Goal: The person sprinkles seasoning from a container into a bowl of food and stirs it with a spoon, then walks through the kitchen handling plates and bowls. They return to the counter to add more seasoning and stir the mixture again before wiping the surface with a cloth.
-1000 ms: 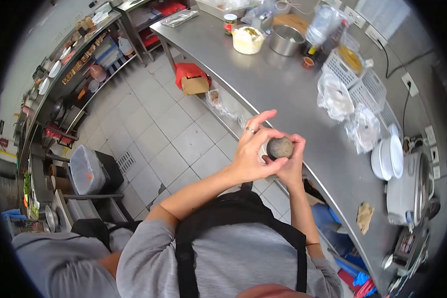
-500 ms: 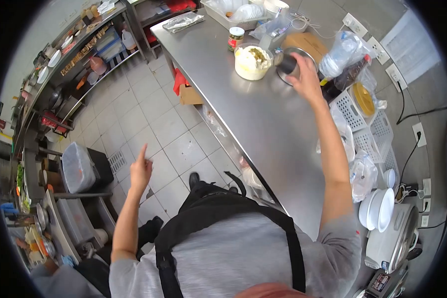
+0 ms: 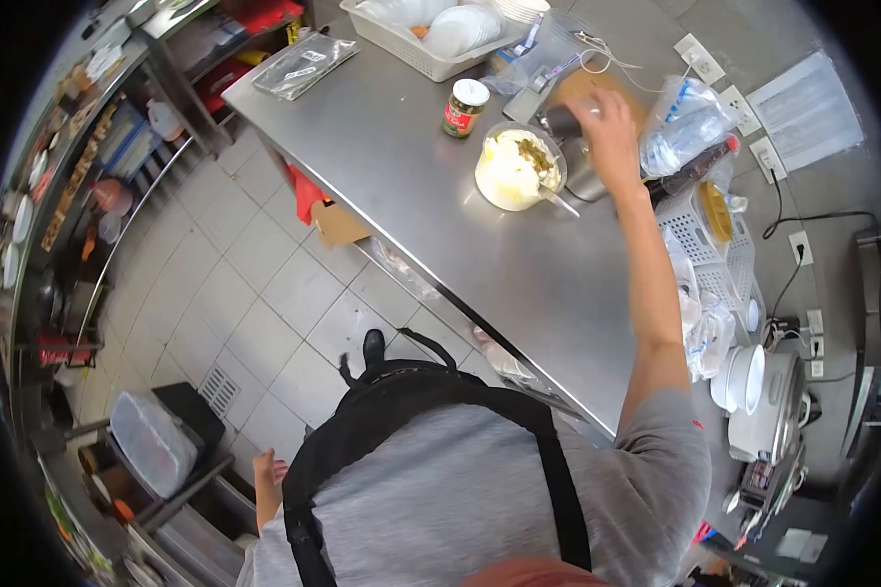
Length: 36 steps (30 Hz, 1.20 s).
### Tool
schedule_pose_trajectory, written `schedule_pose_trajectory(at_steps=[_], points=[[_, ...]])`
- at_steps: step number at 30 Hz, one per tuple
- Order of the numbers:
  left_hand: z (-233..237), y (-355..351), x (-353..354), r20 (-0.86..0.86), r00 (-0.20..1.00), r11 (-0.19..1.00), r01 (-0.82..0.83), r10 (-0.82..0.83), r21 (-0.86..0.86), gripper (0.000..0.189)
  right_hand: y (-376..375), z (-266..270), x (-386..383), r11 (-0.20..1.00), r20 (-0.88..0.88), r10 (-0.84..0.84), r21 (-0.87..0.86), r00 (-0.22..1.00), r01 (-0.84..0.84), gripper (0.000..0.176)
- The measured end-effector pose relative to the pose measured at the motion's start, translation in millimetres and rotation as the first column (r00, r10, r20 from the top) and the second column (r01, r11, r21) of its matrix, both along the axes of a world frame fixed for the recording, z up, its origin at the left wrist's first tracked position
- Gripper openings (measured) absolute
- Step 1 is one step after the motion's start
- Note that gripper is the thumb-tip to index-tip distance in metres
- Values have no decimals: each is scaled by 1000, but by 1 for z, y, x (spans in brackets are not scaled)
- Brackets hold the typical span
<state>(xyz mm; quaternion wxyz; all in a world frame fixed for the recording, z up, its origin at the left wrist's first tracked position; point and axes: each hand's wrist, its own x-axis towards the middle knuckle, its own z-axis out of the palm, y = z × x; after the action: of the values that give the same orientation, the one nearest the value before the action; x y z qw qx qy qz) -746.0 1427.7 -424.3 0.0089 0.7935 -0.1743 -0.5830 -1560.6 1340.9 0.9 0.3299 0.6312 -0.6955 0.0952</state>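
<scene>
My right hand (image 3: 607,132) is closed around a dark cylindrical container (image 3: 563,120), whose kind I cannot make out. It is above the table, beside a shiny metal vessel (image 3: 587,176) partly hidden by my hand and forearm. Just left stands a clear tub (image 3: 512,174) of white creamy mixture with chopped green relish on top. A white utensil handle (image 3: 562,203) juts from the tub's right side. Behind the tub is a glass jar (image 3: 462,112) with a white lid and red label. Low at my side hangs my left hand (image 3: 268,472), empty, its fingers loosely bent.
A steel table (image 3: 440,220) runs diagonally before me. At its far end are a plastic packet (image 3: 305,67) and a white basket (image 3: 431,61) of plastic lids. Bags, white baskets (image 3: 697,230) and a bottle line the wall. A lined bin (image 3: 154,440) stands on the floor left.
My left hand has dropped from pointing forward to hanging by my side. My right hand still grips the dark container, slightly shifted. The view has turned and moved closer to the tub.
</scene>
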Motion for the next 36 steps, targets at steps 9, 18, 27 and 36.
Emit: schedule_pose_trajectory(at_steps=[9, 18, 27, 36], points=[[27, -237, -113, 51, 943, 788, 303, -328, -535, 44, 8, 6, 15, 991, 28, -133, 21, 991, 133, 58], [174, -300, -316, 433, 793, -57, 454, -429, -889, 49, -5, -16, 1, 985, 91, -163, -49, 982, 168, 53], [258, -297, -574, 240, -36, -241, 30, -970, -970, 84, 19, -10, 37, 923, 120, -378, 132, 918, 362, 51], [274, -302, -691, 103, -390, -136, 56, -915, -989, 135, 7, -1, 88, 755, 112, -637, -106, 762, 647, 51]])
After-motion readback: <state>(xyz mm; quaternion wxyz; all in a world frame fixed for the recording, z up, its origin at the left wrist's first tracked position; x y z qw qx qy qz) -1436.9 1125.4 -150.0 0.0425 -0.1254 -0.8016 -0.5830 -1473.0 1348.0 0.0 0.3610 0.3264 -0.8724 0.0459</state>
